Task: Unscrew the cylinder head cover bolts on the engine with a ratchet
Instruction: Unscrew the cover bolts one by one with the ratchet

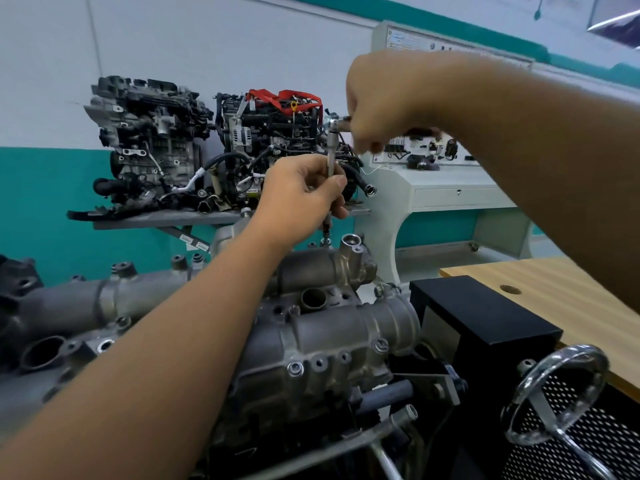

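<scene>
The grey cylinder head cover [332,337] of the engine fills the lower middle of the head view, with several bolts along its edges, one at the front [295,368]. A silver ratchet [336,125] with a long vertical extension bar [330,157] stands over a bolt [325,241] at the cover's far edge. My left hand [301,195] pinches the extension bar low on its shaft. My right hand [377,105] grips the ratchet handle, which is mostly hidden inside the fist.
Two other engines [149,140] [273,133] sit on a wall shelf [166,218] behind. A black box [481,317] and a chrome handwheel [557,393] lie right of the engine. A wooden table [554,275] is at right, a grey trainer console [443,188] beyond.
</scene>
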The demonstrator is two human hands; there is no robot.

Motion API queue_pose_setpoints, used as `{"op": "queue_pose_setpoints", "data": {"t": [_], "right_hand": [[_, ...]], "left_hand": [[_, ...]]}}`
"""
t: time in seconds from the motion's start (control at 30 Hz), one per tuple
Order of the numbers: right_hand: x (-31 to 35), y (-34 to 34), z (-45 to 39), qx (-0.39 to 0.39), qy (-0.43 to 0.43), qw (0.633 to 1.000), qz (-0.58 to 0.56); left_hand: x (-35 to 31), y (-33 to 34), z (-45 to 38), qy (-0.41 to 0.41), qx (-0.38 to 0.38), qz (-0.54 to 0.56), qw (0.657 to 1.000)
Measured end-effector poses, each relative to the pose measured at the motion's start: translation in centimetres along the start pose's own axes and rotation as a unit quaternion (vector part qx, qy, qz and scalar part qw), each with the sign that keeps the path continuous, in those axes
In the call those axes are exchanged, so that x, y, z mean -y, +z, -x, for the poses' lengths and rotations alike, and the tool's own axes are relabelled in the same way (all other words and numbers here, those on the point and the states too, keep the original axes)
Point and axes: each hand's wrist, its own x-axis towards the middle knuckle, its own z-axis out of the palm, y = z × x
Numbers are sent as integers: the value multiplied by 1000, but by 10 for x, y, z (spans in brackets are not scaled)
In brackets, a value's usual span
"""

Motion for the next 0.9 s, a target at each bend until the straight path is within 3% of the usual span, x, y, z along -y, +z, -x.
{"op": "queue_pose_setpoints", "data": {"t": [0.1, 0.2, 0.33, 0.43, 0.57, 0.67, 0.8, 0.9], "right_hand": [[-1, -1, 3, 89, 11, 996, -28], [-8, 0, -5, -18, 12, 1000, 2], [-12, 0, 2, 115, -1, 993, -28], [-16, -3, -7, 3, -4, 1000, 5], [-19, -7, -1, 156, -22, 986, -56], [-19, -7, -10, 53, -20, 998, -9], [-18, -5, -8, 199, -23, 978, -62], [-16, -2, -14, 91, -19, 996, -18]], "left_hand": [[-1, 3, -1, 11, -33, -27, 999], [-1, 3, -2, 10, -15, -23, 1000], [-2, 7, -2, 15, -45, -41, 998], [-3, 7, -4, 3, -27, -31, 999], [-3, 7, -2, 19, -35, -19, 999], [-6, 7, -1, 24, 1, -15, 1000], [-7, 5, 0, 37, -5, -24, 999], [-10, 5, 1, 31, 27, -49, 998]]}}
